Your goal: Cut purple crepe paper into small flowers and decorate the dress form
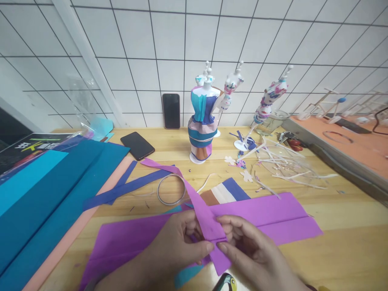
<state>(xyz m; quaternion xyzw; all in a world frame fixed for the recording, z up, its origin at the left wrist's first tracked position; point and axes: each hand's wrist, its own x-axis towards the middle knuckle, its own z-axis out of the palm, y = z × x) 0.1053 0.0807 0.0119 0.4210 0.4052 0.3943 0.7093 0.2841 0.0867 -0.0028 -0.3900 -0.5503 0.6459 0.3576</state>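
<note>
A long purple paper strip [194, 200] runs from the desk's middle down to my hands. My left hand [178, 246] pinches its near end from the left, thumb on top. From the right my right hand [248, 246] pinches the same end, fingers curled. Under both hands lies a wide purple crepe sheet [266, 216]. A small mannequin [203, 121] dressed in teal, blue and striped paper stands upright behind, on a white base.
Teal and blue sheets [45, 190] over a peach one lie left. A blue strip [127, 188], a tape ring [171, 189], two phones [137, 145] [171, 110], two more paper-covered mannequins [269, 101], a glass jar and several white peeled strips [287, 165] sit around. An orange board [348, 145] is right.
</note>
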